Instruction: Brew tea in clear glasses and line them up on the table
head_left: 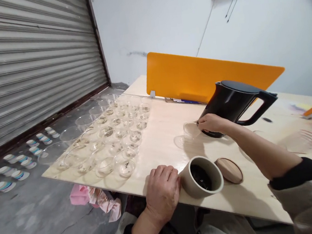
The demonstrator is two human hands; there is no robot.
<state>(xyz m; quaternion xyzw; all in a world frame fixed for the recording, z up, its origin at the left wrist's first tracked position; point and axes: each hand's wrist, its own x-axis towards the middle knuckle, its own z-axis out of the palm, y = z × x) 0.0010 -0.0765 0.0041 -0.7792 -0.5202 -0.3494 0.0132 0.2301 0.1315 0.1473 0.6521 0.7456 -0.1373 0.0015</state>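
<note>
Fingers of your right hand [211, 123] are closed narrow against the side of a small clear glass cup [192, 130], which sits tilted just in front of a black electric kettle [234, 100]. (From this angle you can't tell whether your hand also touches the kettle.) Just below the cup, a shallow glass dish [181, 142] sits on the pale wooden board [169, 137].

Your left hand [163, 191] rests on the near edge of the board, its fingers loosely curled and holding nothing. They are just beside a stoneware canister [200, 177] of dark tea-like leaves, and its round wooden lid [229, 170] lies off to the right.

As for progress, the glass bowls [114, 143] crowd the left part of the board in loose rows, and most of those you can make out have small dark bits in the bottom. Farther left, larger glass bowls [78, 155] along the board's edge look bare, though glare makes that hard to confirm. Beyond them, rows of white, blue-striped discs [20, 167] lie on the concrete floor [59, 229] before a metal roller shutter [29, 63]. An orange divider [196, 72] stands along the board's far side.
</note>
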